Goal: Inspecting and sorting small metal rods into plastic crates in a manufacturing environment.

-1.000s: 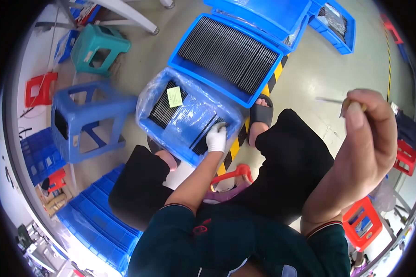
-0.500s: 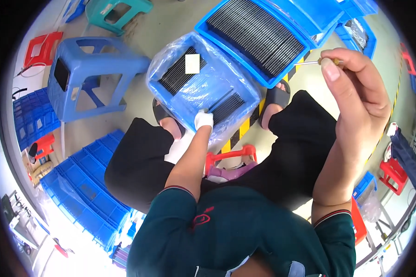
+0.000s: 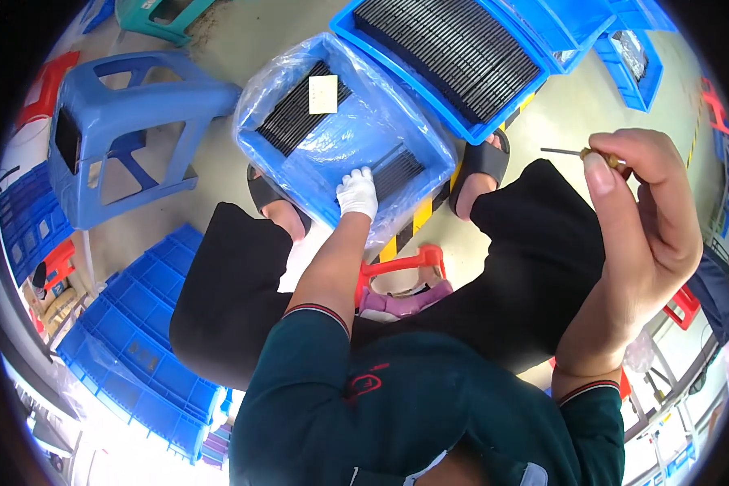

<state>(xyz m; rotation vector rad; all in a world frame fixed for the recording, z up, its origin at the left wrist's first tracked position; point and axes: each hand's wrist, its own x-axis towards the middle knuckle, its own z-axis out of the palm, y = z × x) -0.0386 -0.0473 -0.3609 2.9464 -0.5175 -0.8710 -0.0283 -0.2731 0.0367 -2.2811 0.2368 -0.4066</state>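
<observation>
My left hand point(image 3: 357, 193), in a white glove, reaches into a blue bin lined with clear plastic point(image 3: 344, 139). Its fingers lie slightly apart at the near end of a small stack of thin dark rods point(image 3: 398, 173). A larger stack of dark rods point(image 3: 290, 125) fills the bin's far left, with a pale yellow card point(image 3: 323, 95) on top. Raised at the right, my bare right hand point(image 3: 644, 206) pinches a small brass-coloured piece point(image 3: 609, 158) between thumb and fingers. From it a thin grey pin point(image 3: 559, 151) points left.
Beyond the lined bin, a blue crate point(image 3: 482, 136) holds rows of dark rods. A blue stool point(image 3: 109, 93) stands left, with stacked blue crates point(image 3: 150, 348) nearer. Sandalled feet flank the bin, and a red stool point(image 3: 401, 264) is between my legs.
My right hand has moved lower and slightly right with the brass-coloured piece. The gloved left hand shows more of its fingers at the small rod stack. The whole view has shifted slightly.
</observation>
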